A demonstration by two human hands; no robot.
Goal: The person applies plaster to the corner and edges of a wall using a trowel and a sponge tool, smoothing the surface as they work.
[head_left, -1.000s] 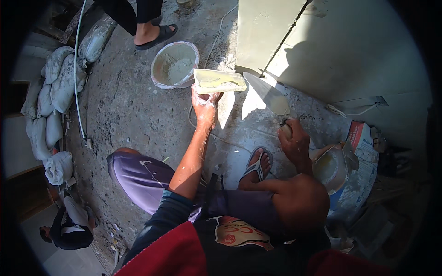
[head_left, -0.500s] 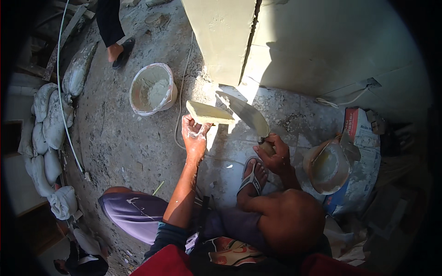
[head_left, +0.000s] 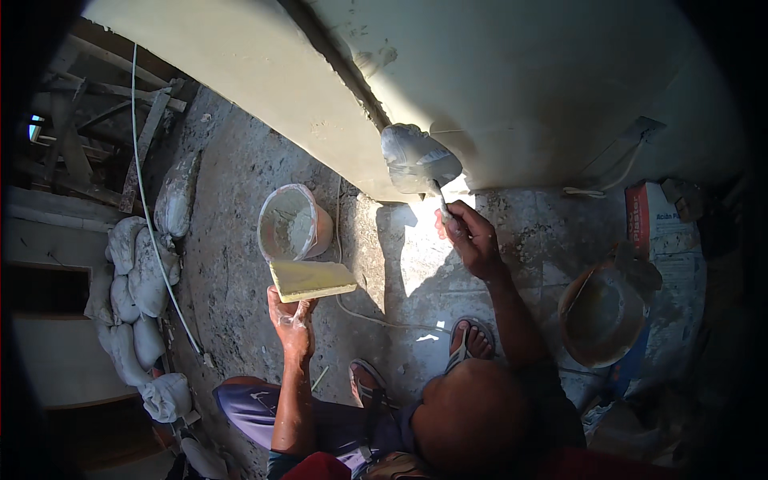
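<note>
The trowel [head_left: 418,164] has just moved: half a second ago it was close to the yellow board [head_left: 316,282], and now its blade is up at the wall [head_left: 520,96], over the bottom end of the long dark gap [head_left: 340,64]. I think this means the work has gone from the board to the gap, and the grey stuff on the blade is likely for there. I can't tell if the blade is pressing on the wall or just close to it. The pink and white bucket [head_left: 322,232] helps to say where things are. The trowel is to the right of the bucket and a bit farther from the person. The right hand [head_left: 476,240] is also to the right of the bucket, about level with it, with its fingers closed around the trowel's handle, so the blade sticks out past that hand, away from the person. The board has come closer to the bucket too. It is now on the person's side of it, hiding some of its bottom edge. The left hand [head_left: 294,320] is right under the board, with bent fingers holding it up from below, though the board hides some of those fingers.
</note>
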